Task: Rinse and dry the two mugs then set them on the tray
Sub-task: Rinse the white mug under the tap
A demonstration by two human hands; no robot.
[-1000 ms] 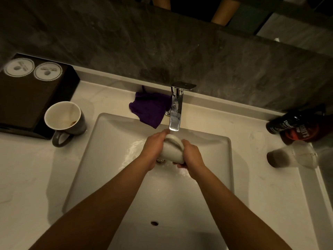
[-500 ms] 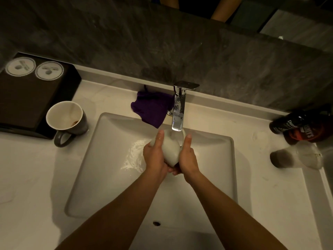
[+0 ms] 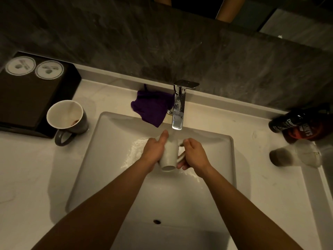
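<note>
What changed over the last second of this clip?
The white mug was turned in both hands under the faucet; one end now faces the person, the right hand gripping its handle, the left hand holding its side. Grey mug, purple cloth and tray stayed put.

- left forearm (image 3: pixel 108 204): bare over its whole visible length, from the lower frame edge to the wrist; smooth outline, narrowing toward the wrist.
- right forearm (image 3: pixel 243 204): bare in the same way, with a matching taper from frame edge to wrist.
- left hand (image 3: pixel 155 152): bare; the back of the hand and the thumb are in view.
- right hand (image 3: pixel 195 156): bare; the back of the hand, 1 thumb and parts of the fingers are in view.
- Dim, warm light hides finer surface detail on all 4 parts.
</note>
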